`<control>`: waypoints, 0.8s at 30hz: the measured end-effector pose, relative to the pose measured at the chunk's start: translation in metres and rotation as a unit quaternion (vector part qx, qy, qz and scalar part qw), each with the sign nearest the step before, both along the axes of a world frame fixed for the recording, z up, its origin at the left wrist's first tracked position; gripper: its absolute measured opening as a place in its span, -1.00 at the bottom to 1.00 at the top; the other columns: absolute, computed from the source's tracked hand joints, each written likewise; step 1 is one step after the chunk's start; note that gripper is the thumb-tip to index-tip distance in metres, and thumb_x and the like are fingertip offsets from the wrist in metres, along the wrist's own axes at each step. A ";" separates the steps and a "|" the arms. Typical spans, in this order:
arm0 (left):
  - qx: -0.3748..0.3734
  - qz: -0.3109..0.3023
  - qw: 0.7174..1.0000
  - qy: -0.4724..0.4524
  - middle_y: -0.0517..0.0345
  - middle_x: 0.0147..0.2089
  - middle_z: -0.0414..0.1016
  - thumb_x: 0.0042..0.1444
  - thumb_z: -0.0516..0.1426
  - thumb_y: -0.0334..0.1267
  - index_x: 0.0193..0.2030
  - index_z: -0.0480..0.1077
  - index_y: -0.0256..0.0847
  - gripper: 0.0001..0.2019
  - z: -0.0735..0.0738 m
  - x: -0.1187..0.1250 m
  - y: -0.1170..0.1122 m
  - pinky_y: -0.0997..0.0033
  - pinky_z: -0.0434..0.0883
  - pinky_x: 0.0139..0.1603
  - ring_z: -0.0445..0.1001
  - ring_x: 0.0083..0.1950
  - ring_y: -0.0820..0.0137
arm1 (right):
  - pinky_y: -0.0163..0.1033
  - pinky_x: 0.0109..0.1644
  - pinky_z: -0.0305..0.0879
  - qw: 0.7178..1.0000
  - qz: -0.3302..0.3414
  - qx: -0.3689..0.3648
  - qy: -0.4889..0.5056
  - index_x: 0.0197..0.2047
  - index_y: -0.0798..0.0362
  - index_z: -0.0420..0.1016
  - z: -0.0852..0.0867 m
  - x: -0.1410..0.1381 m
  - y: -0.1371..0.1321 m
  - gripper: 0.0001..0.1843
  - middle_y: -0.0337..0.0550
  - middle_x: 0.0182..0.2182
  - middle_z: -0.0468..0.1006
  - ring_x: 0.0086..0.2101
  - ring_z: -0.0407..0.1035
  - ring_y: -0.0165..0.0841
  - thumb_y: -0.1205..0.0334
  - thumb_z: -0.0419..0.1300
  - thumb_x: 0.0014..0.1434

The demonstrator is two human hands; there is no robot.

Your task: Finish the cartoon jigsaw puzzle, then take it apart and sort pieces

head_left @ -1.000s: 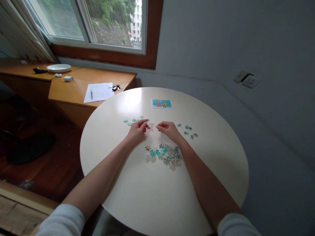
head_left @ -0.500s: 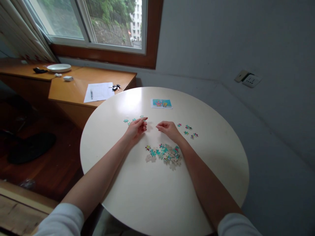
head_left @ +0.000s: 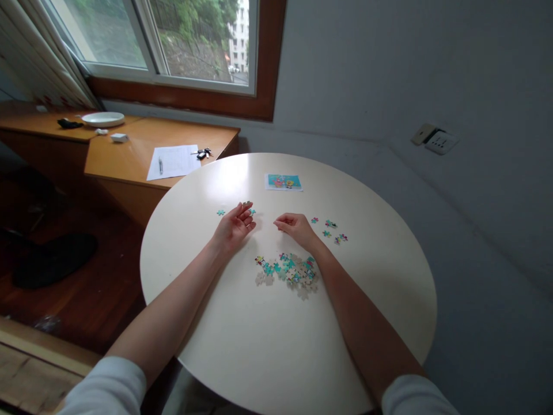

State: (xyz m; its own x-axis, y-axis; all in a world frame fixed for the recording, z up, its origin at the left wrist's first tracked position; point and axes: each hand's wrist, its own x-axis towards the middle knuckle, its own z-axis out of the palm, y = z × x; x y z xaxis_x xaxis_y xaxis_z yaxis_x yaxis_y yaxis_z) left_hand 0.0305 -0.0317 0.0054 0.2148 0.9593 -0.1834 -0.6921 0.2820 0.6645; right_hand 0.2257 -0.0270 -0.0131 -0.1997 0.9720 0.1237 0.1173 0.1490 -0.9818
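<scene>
My left hand (head_left: 235, 227) is turned palm up over the left part of the round table, fingers curled. A jigsaw piece (head_left: 247, 203), greyish side showing, is at its thumb and fingertips. Beside those fingers lies a teal piece (head_left: 252, 212), and another teal piece (head_left: 220, 212) lies to the left. My right hand (head_left: 296, 227) rests on the table with fingers pinched together; what they hold, if anything, is hidden. Between my forearms is a loose pile of jigsaw pieces (head_left: 296, 270), some face up, some grey back up. Several pieces (head_left: 330, 223) are scattered right of my right hand.
A small picture card (head_left: 283, 182) lies at the far side of the white round table (head_left: 268, 346). On the wooden desk (head_left: 142, 135) at the left are a paper (head_left: 177, 161) with a pen, keys (head_left: 202, 154), a white box (head_left: 119, 138) and a white plate (head_left: 103, 119).
My left hand has rolled palm upward and shifted slightly left, and a jigsaw piece now shows at its fingertips. My right hand has stayed put.
</scene>
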 end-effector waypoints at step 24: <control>-0.025 -0.028 0.997 0.066 0.22 -0.59 0.36 0.01 0.15 -0.30 -0.33 0.45 -0.38 -0.85 0.002 0.006 -0.003 0.55 0.30 -0.48 0.28 -0.60 0.60 | -0.29 -0.37 0.22 1.000 0.004 0.012 0.008 -0.39 0.09 0.46 0.000 -0.001 -0.001 -0.70 -0.29 -0.59 0.40 -0.51 0.29 -0.46 0.05 0.29 -0.12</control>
State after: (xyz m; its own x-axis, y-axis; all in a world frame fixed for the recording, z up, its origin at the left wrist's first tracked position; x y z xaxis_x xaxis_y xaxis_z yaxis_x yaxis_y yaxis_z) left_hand 0.0363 -0.0346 0.0076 0.2381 0.9354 -0.2614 -0.5825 0.3529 0.7323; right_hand 0.2248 -0.0275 -0.0131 -0.2055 0.9671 0.1498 0.1011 0.1732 -0.9797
